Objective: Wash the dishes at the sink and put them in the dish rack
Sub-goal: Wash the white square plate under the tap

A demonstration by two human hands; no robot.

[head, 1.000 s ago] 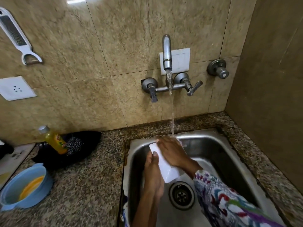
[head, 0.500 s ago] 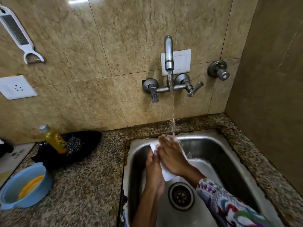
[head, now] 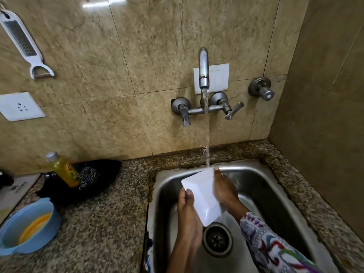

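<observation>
A white square dish (head: 202,196) is held tilted over the steel sink (head: 262,186), its hollow side facing me. My left hand (head: 188,211) grips its left edge, thumb on the rim. My right hand (head: 224,189) holds its right edge, fingers reaching up to the far corner. Water runs from the wall tap (head: 203,73) and strikes the dish's far corner. The drain (head: 217,240) lies just below the dish. No dish rack is in view.
On the granite counter (head: 110,223) to the left stand a yellow soap bottle (head: 64,170) and a steel scrubber (head: 88,177) in a black tray, and a blue bowl (head: 25,227) with a yellow one inside. A grater (head: 21,42) hangs on the wall. A side wall closes the right.
The dish has been turned so its hollow side faces up. My right hand has slid off its face to the right edge. The left hand has kept its grip.
</observation>
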